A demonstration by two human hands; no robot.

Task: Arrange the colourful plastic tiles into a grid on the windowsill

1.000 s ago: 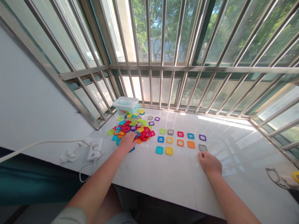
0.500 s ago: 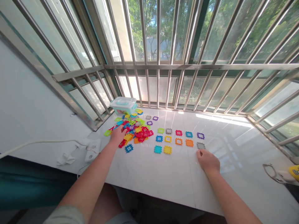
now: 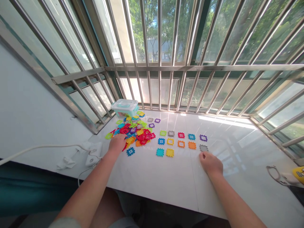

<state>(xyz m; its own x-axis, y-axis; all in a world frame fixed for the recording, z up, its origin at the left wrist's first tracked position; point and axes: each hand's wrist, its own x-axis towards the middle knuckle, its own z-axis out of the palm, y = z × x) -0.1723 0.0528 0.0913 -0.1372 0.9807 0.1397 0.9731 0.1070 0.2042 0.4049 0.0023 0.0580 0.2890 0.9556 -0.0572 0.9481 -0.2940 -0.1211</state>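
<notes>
Red, blue, yellow and green toothy pieces lie in a messy pile (image 3: pixel 142 134) on the white tabletop (image 3: pixel 171 180). The left hand (image 3: pixel 117 143) is at the pile's near left side. Its fingers bend down, so I cannot tell if it has a piece. The right hand (image 3: pixel 211 163) is curled up in a fist, right by a gray square (image 3: pixel 203 148), and I see nothing in it. More squares lie in rows between the hands. If the left hand digs hard, the pile could slide and bump the blue window square (image 3: pixel 130 151) lying in front. Teeth could hook together, so two pieces might come up at once. A small push from the right hand could knock the gray square crooked.
</notes>
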